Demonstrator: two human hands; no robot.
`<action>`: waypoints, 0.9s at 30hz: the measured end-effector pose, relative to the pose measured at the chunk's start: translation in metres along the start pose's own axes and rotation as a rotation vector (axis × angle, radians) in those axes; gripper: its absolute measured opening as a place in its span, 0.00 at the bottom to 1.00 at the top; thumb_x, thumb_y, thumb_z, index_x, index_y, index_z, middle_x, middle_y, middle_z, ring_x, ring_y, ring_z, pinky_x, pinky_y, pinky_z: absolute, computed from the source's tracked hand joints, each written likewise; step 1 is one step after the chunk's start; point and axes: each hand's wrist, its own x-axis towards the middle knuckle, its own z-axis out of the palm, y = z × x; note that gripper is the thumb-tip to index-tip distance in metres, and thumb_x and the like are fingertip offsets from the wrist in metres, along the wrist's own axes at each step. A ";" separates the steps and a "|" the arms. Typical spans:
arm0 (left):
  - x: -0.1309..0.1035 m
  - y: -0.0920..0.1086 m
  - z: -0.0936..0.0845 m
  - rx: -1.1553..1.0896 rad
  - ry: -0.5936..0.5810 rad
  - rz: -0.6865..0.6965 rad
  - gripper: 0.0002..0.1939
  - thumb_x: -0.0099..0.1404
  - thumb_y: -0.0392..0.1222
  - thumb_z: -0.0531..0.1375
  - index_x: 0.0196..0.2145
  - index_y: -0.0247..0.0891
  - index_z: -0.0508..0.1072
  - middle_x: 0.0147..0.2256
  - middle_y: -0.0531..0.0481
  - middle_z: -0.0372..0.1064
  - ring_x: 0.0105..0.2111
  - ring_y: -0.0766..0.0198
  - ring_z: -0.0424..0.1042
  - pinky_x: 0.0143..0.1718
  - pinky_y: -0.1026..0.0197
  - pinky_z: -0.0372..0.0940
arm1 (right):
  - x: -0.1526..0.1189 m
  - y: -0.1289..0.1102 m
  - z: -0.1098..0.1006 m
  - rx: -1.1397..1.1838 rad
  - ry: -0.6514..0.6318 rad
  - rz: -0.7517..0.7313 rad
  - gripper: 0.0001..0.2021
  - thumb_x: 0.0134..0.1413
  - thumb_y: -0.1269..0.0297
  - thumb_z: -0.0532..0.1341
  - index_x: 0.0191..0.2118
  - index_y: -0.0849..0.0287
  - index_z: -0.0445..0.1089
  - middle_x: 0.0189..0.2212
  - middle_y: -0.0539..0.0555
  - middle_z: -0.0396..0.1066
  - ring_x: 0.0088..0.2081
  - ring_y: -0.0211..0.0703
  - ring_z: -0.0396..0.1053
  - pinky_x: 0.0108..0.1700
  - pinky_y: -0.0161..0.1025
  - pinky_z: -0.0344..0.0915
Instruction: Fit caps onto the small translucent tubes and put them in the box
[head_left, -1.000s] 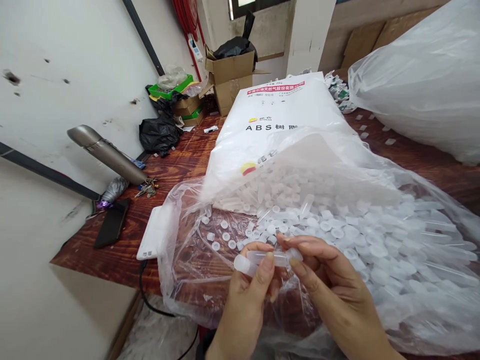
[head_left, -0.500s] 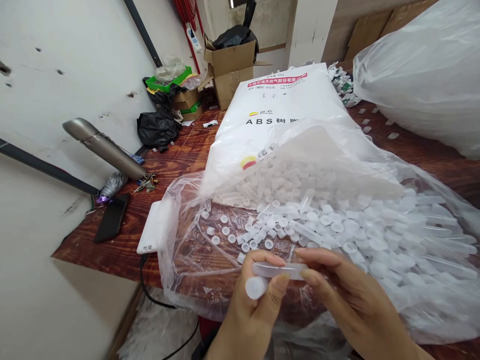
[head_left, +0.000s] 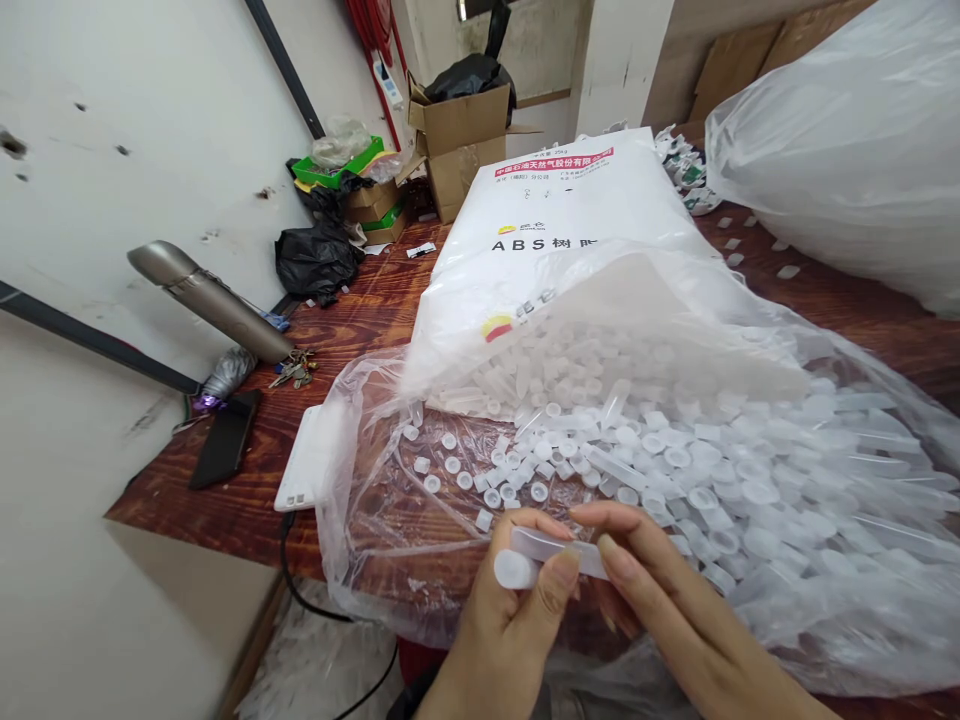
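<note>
Translucent white plastic tube [head_left: 536, 545], long and slender, lies crosswise between my hands, above the near part of a clear crinkled plastic bag [head_left: 346, 440]. The fingers of my left hand [head_left: 514, 635] pinch it between thumb and index. A second white cylindrical plastic tube [head_left: 516, 570] sits just below it in the same grip, its round end towards me. The fingers of my right hand [head_left: 671, 590] curl over the first tube's right end. Whether they pinch it, or hide a cap there, I cannot tell.

Risks, as I judge them:

1. Slip. Smooth plastic under one thumb; a sideways push from the right could slide or roll the tube out of my left grip.

2. Loss of the second tube. It shares that grip, so lifting the thumb to readjust might free it.

3. Mix-up. Anything dropped would probably land near the small white ring-shaped plastic caps [head_left: 538, 492] or the heap of pale plastic pieces [head_left: 750, 490], and be hard to pick out.

4. Snag. Loose film lies close under both wrists; a tug could scatter pieces over the brown wood-grain surface [head_left: 375, 310].
</note>
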 end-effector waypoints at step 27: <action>0.118 0.069 -0.088 1.283 0.171 0.312 0.05 0.69 0.30 0.63 0.41 0.37 0.72 0.46 0.42 0.72 0.51 0.47 0.74 0.56 0.46 0.67 | 0.042 0.035 0.012 -0.529 -0.084 -0.382 0.15 0.72 0.74 0.53 0.56 0.55 0.70 0.48 0.57 0.78 0.48 0.49 0.79 0.49 0.47 0.78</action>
